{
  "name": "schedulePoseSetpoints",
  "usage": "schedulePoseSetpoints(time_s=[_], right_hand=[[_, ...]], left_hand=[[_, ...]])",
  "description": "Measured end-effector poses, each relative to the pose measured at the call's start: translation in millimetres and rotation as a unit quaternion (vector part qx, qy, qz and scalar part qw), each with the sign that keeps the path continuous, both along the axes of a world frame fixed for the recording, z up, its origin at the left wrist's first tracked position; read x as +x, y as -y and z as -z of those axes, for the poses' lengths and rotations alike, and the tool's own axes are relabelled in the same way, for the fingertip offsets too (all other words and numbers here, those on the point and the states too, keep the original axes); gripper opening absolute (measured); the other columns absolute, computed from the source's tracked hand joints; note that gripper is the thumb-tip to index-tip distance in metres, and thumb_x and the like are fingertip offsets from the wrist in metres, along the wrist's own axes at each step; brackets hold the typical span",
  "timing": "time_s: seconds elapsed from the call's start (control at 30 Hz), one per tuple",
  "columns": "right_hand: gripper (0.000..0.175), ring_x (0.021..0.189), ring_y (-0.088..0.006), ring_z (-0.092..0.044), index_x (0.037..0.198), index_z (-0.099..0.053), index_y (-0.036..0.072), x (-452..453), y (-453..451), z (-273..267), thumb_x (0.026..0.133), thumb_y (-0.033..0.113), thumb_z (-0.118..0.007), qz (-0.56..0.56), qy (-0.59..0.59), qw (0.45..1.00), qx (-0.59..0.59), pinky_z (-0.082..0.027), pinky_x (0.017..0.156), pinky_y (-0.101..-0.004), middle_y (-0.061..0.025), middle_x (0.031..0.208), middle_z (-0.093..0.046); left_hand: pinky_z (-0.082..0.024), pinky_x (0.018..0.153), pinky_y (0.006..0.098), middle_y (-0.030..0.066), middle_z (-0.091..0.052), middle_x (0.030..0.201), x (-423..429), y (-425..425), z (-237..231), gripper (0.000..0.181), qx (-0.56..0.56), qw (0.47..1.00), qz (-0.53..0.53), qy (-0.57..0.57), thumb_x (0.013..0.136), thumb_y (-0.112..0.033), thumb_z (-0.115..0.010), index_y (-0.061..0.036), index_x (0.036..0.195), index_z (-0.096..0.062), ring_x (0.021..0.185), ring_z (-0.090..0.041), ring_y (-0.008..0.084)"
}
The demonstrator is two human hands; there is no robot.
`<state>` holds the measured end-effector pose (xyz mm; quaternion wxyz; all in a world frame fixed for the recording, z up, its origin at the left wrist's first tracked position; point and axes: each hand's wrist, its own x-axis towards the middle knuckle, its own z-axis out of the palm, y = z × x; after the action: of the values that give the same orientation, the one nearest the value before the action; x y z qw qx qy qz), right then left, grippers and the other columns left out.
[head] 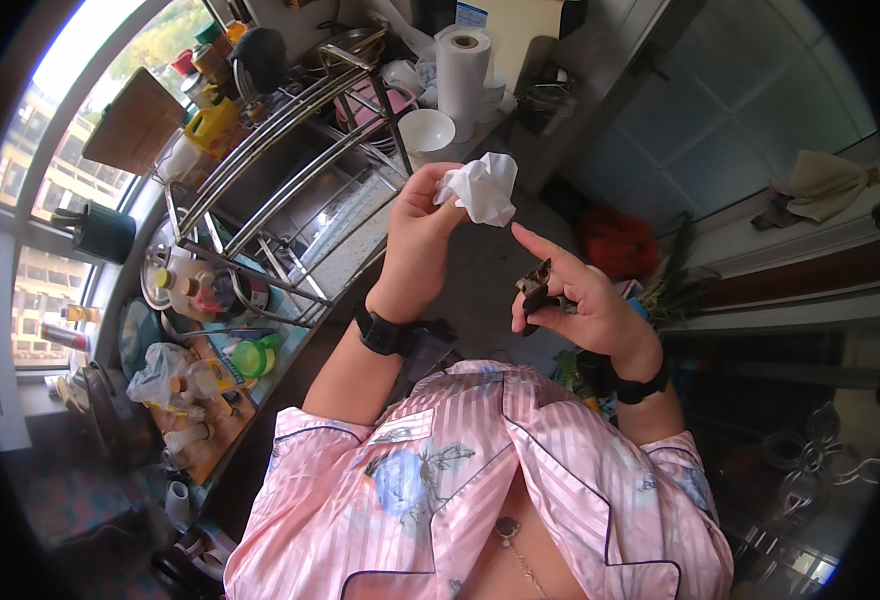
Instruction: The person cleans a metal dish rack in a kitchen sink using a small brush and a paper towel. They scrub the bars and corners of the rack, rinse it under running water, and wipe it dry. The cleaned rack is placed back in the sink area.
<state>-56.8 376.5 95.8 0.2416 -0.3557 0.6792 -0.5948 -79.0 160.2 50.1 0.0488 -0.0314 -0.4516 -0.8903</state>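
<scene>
My left hand (417, 247) pinches a crumpled white paper tissue (489, 187) between thumb and fingers, raised in front of me. Lower and to the right, my right hand (597, 311) grips a small dark brown, ragged piece (536, 285); exactly what it is I cannot tell. Its index finger points up towards the tissue, with a small gap between them. Black bands circle both wrists.
A metal dish rack (290, 157) stands over the counter on the left. Behind it are a white paper roll (461, 90) and a white bowl (426, 131). Bottles and a green-lidded container (252, 358) crowd the counter. A red bag (618, 241) and long green leaves (672, 277) lie right.
</scene>
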Motion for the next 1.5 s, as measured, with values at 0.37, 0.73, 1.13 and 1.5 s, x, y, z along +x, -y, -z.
schedulePoseSetpoints(time_s=[0.37,0.73,1.13,1.5], right_hand=[[0.031,0.09,-0.0147,-0.065,0.119,-0.054,-0.001,-7,18,13,0.089,-0.005,-0.059,0.175,0.108,0.978,-0.014,-0.051,0.079,-0.0276,-0.0083,0.098,-0.066],[0.031,0.091,-0.0143,-0.065,0.12,-0.055,-0.001,-8,20,14,0.089,-0.001,-0.06,0.208,0.165,0.964,-0.029,-0.051,0.08,-0.0266,-0.0091,0.098,-0.068],[0.051,0.086,-0.0153,-0.065,0.133,-0.047,-0.001,0,8,13,0.089,0.014,-0.068,0.08,0.147,0.981,-0.095,-0.047,0.084,-0.0281,-0.0095,0.087,-0.069],[0.044,0.089,-0.0117,-0.062,0.134,-0.05,0.002,-2,11,15,0.091,0.001,-0.058,0.067,0.195,0.974,-0.09,-0.049,0.081,-0.0265,-0.0079,0.093,-0.067]], left_hand=[[-0.05,0.081,0.0236,0.0023,-0.065,0.103,8,3,22,0.021,-0.036,0.998,0.026,0.045,0.093,-0.003,-0.058,-0.0026,0.114,-0.059,0.092,-0.062,0.0093],[-0.051,0.084,0.0258,0.0058,-0.065,0.108,11,-8,27,0.024,-0.048,0.996,0.046,0.057,0.093,-0.004,-0.06,-0.0021,0.117,-0.058,0.095,-0.063,0.0125],[-0.052,0.088,0.0322,0.0078,-0.064,0.108,12,-8,22,0.022,0.036,0.998,0.017,0.046,0.093,-0.003,-0.056,-0.0009,0.115,-0.053,0.102,-0.064,0.018],[-0.051,0.087,0.0322,0.0106,-0.065,0.108,21,-15,7,0.021,0.022,0.996,0.085,0.026,0.094,-0.008,-0.059,-0.0018,0.113,-0.054,0.099,-0.065,0.0192]])
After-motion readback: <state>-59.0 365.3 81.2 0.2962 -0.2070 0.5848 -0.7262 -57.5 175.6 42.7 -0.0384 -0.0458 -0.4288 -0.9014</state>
